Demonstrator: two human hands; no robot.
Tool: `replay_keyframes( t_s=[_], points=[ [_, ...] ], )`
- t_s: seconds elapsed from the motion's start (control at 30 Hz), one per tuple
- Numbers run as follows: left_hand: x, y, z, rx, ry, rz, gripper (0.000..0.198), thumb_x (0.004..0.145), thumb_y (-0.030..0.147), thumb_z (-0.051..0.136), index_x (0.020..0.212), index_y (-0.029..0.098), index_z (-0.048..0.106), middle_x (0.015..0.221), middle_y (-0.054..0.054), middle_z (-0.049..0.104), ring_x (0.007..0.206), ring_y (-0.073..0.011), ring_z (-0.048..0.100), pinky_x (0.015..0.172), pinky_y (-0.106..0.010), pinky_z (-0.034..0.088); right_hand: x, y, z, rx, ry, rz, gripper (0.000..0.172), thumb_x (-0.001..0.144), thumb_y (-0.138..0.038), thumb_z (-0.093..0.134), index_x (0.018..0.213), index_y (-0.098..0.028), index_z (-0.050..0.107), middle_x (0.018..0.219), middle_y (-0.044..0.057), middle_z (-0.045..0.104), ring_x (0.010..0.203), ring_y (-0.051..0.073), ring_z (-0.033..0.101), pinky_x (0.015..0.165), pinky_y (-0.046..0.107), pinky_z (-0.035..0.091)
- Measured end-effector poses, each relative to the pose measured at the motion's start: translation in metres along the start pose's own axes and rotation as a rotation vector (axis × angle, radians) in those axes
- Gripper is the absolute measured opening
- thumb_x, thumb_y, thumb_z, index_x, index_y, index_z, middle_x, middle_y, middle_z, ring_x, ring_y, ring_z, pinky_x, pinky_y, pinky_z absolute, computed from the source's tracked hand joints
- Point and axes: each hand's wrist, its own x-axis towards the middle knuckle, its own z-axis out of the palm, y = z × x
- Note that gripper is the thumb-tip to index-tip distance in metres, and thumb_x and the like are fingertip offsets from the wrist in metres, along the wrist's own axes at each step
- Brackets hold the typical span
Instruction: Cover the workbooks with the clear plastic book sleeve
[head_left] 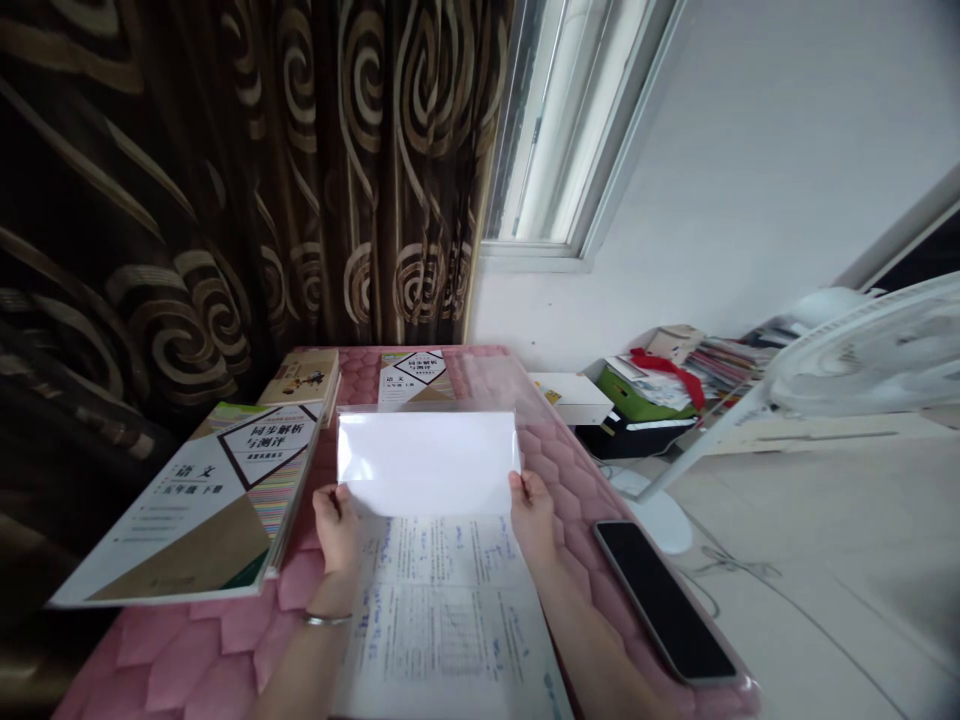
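The left hand (335, 522) pinched the left edge of a glossy white panel (427, 462) near its lower corner, thumb on the front; the right hand (532, 512) gripped the opposite edge in the same way. A printed worksheet (442, 625) with blue handwriting lay directly below the panel, between the forearms, above the pink quilted counter (187, 665). Whether panel and worksheet were joined could not be told.

Good handling here seemed to call for level hands and an even, gentle pull — enough to keep the panel flat, not enough to crease its shiny surface. A light pinch close to the edges would suit it best, with the fingers off the writing. The workbook (199, 510) at left and the smartphone (664, 600) at right stood apart from the hands — elbows were best held in.
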Motion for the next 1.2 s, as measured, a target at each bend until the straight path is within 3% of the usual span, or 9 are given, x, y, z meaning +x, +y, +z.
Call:
replay_keyframes(
  t_s=[0.1,0.2,0.37,0.47,0.57,0.73,0.9,1.03,1.2],
  points=[
    [0.0,0.002,0.001,-0.001,0.005,0.011,0.022,0.079,0.042,0.059,0.081,0.022,0.05,0.071,0.004,0.054,0.068,-0.0144,0.05,0.064,-0.028,0.041,-0.004,0.002,-0.007,0.158,-0.003,0.058,0.035,0.077,-0.055,0.061,0.091,-0.024,0.055,0.084,0.002,0.064,0.074,0.02,0.059,0.066,0.032,0.048],
    [-0.001,0.004,0.002,-0.001,0.015,0.024,0.018,0.079,0.037,0.059,0.08,0.021,0.05,0.07,0.004,0.053,0.068,-0.0144,0.051,0.064,-0.028,0.041,-0.008,0.005,-0.018,0.185,0.018,0.106,0.035,0.074,-0.055,0.065,0.086,-0.024,0.056,0.082,0.0,0.064,0.075,0.02,0.059,0.067,0.032,0.049],
    [-0.003,0.007,0.002,0.007,0.01,0.036,0.011,0.081,0.031,0.055,0.082,0.021,0.049,0.072,0.004,0.052,0.068,-0.0139,0.05,0.064,-0.027,0.041,-0.007,0.008,-0.027,0.208,-0.126,0.198,0.037,0.074,-0.057,0.065,0.08,-0.021,0.063,0.079,0.002,0.066,0.072,0.02,0.058,0.066,0.032,0.048],
    [-0.003,0.007,0.001,0.014,0.015,0.053,0.01,0.082,0.03,0.054,0.082,0.021,0.049,0.073,0.004,0.052,0.068,-0.0138,0.05,0.064,-0.028,0.04,-0.001,0.008,-0.023,0.178,-0.119,0.176,0.038,0.073,-0.057,0.065,0.084,-0.021,0.064,0.084,0.003,0.067,0.075,0.02,0.059,0.066,0.031,0.048],
    [-0.003,0.006,0.001,0.012,0.01,0.066,0.012,0.081,0.031,0.055,0.082,0.021,0.049,0.073,0.004,0.053,0.069,-0.0141,0.051,0.065,-0.028,0.041,0.002,0.007,-0.016,0.135,-0.106,0.123,0.037,0.075,-0.058,0.062,0.077,-0.021,0.06,0.074,0.0,0.062,0.068,0.018,0.054,0.061,0.029,0.045],
    [-0.002,0.002,0.001,0.003,0.012,0.064,0.016,0.08,0.036,0.057,0.082,0.022,0.049,0.074,0.003,0.054,0.07,-0.014,0.051,0.067,-0.028,0.042,0.0,0.006,-0.001,0.051,0.014,0.039,0.036,0.081,-0.059,0.052,0.075,-0.023,0.051,0.07,-0.001,0.056,0.065,0.017,0.052,0.061,0.029,0.044],
    [-0.002,0.0,0.0,0.013,-0.002,0.067,0.016,0.082,0.037,0.055,0.082,0.022,0.049,0.074,0.003,0.054,0.07,-0.0141,0.052,0.066,-0.027,0.042,0.0,0.01,0.01,0.047,0.125,0.094,0.032,0.077,-0.055,0.054,0.078,-0.023,0.052,0.073,0.001,0.059,0.069,0.019,0.055,0.063,0.031,0.046],
    [0.001,0.003,0.002,0.058,-0.01,0.015,0.014,0.082,0.035,0.054,0.082,0.023,0.048,0.073,0.003,0.054,0.07,-0.0148,0.054,0.066,-0.028,0.044,0.005,0.016,0.006,0.024,0.086,0.189,0.024,0.075,-0.047,0.054,0.077,-0.023,0.057,0.072,0.002,0.064,0.065,0.021,0.057,0.058,0.032,0.045],
    [0.01,0.011,0.006,0.156,0.003,-0.096,0.023,0.071,0.02,0.062,0.081,0.024,0.041,0.071,0.003,0.055,0.068,-0.0172,0.059,0.067,-0.031,0.046,0.013,0.026,0.002,-0.161,0.035,0.186,0.018,0.065,-0.04,0.056,0.054,-0.027,0.051,0.051,0.002,0.056,0.053,0.022,0.052,0.05,0.033,0.037]
  ],
)
